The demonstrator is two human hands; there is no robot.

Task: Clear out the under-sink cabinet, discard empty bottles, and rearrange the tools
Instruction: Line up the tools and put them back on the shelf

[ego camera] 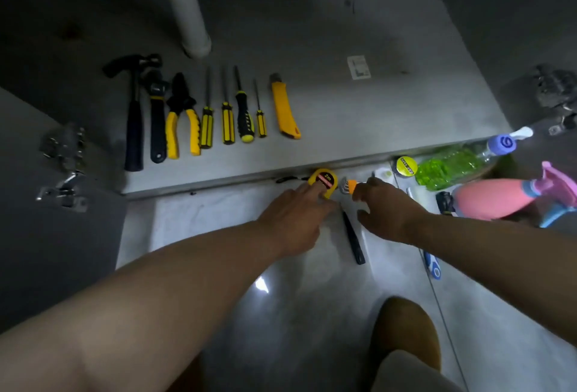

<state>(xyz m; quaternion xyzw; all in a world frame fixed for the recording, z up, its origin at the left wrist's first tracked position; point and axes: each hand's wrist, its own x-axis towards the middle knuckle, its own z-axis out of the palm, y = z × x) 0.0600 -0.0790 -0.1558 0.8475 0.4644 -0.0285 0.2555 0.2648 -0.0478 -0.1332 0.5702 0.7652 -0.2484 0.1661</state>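
Observation:
On the cabinet floor (343, 116) lies a row of tools: a hammer (134, 116), a wrench (157, 116), yellow pliers (182, 120), several screwdrivers (228, 116) and a yellow utility knife (284, 107). On the tiled floor just in front of the cabinet edge, my left hand (293, 220) has its fingers on a yellow tape measure (324, 181). My right hand (387, 210) pinches an orange-holdered set of hex keys (348, 186). A dark slim tool (352, 238) lies between my hands.
A grey drain pipe (184, 7) comes down at the back. Right of my hands lie a green bottle (452, 163), a pink spray bottle (499, 198), a yellow tape roll (406, 166) and a blue-handled item (433, 266). Open doors with hinges (65, 166) flank the cabinet.

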